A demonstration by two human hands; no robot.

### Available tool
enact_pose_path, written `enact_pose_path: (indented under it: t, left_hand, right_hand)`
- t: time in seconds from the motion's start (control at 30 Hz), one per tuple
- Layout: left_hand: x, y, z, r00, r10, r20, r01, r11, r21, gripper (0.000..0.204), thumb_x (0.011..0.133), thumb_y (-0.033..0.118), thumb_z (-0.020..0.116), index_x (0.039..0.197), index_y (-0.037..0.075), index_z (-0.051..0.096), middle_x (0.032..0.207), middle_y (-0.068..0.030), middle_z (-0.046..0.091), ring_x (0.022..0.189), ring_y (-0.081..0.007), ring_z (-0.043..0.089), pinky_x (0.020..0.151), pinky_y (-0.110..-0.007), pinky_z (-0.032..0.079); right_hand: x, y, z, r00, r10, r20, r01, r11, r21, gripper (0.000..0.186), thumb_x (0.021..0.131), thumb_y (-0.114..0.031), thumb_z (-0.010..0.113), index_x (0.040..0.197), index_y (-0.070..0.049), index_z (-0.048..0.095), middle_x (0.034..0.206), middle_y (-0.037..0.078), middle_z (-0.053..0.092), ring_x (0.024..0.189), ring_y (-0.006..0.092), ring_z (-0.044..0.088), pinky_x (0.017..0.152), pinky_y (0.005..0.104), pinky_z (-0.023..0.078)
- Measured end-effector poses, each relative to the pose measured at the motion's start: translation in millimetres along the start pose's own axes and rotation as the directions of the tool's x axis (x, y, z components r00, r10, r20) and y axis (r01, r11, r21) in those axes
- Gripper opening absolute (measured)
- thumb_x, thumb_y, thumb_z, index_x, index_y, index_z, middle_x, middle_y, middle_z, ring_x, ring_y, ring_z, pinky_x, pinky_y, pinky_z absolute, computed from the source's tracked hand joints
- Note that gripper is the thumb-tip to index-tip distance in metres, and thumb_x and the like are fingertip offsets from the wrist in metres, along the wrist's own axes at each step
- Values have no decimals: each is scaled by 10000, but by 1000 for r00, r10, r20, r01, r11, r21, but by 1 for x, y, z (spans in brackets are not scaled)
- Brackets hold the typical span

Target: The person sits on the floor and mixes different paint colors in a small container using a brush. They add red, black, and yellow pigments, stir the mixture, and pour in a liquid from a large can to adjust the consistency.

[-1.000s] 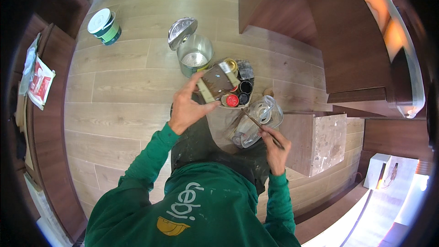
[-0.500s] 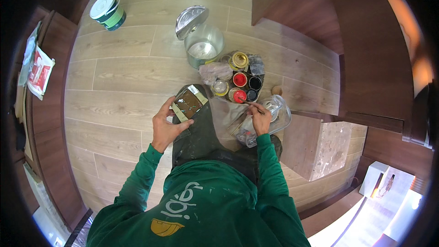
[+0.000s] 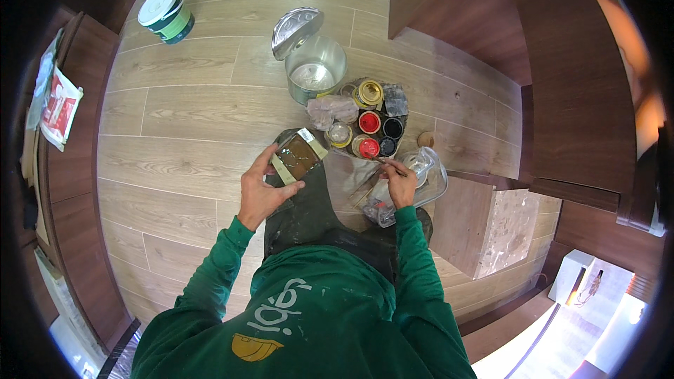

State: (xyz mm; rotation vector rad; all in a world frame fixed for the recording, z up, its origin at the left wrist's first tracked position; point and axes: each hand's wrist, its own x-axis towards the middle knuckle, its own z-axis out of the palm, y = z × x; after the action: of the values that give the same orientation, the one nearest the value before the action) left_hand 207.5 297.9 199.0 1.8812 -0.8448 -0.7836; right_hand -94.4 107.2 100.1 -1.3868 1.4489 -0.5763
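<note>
My left hand (image 3: pixel 263 193) is closed on a small brown, wet-looking board (image 3: pixel 298 158) with pale tape along its ends, above my left leg. My right hand (image 3: pixel 399 186) pinches a thin brush (image 3: pixel 380 160), its tip at a red paint jar (image 3: pixel 368 146). Beside that jar stand another red jar (image 3: pixel 369 122), black jars (image 3: pixel 392 128), a gold-coloured jar (image 3: pixel 370 91) and a clear jar (image 3: pixel 339 133), with a crumpled pinkish cloth or plastic (image 3: pixel 331 110) among them. A clear plastic container (image 3: pixel 437 177) with items inside lies beside my right hand.
An open metal can (image 3: pixel 316 70) with raised lid stands behind the jars. A lidded bucket (image 3: pixel 168 17) sits far left. Wooden cabinets (image 3: pixel 569 133) border the right, another (image 3: pixel 77 189) the left with packets (image 3: pixel 63 109) on it. A wooden block (image 3: pixel 456 221) sits right of my knee.
Since a second ago, my left hand has lowered the board toward my leg, uncovering the jars. My right hand has brought the brush up to the red jar. The view has also shifted.
</note>
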Motion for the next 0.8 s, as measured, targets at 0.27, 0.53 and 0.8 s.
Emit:
enact_pose_path:
  t: [0.27,0.53,0.8]
  left_hand:
    - [-1,0,3,999,36,-6,-36,999,-12,991,620,220,997,1466,-45,553,1324,-206,695,1018,-243,707,892,-351,589]
    - [0,-2,8,998,66,6,-66,998,-15,976,632,229,988,1461,-43,551,1358,-220,672,1062,-258,696,928,-357,577]
    - [5,35,38,961,248,124,-250,968,0,944,662,257,960,1469,-11,548,1456,-226,612,1298,-374,622,1075,-436,504]
  right_hand:
    - [1,-8,10,1000,25,-6,-25,999,-26,277,957,-106,675,1149,77,757,963,141,790,766,185,749,730,284,581]
    - [-20,-40,-21,999,36,-32,-33,996,77,260,965,-145,706,1147,24,783,957,145,796,812,180,750,751,310,574]
    - [-101,-131,-107,972,208,-113,-120,844,524,328,1032,-217,647,1105,97,704,901,182,785,685,216,738,608,279,520]
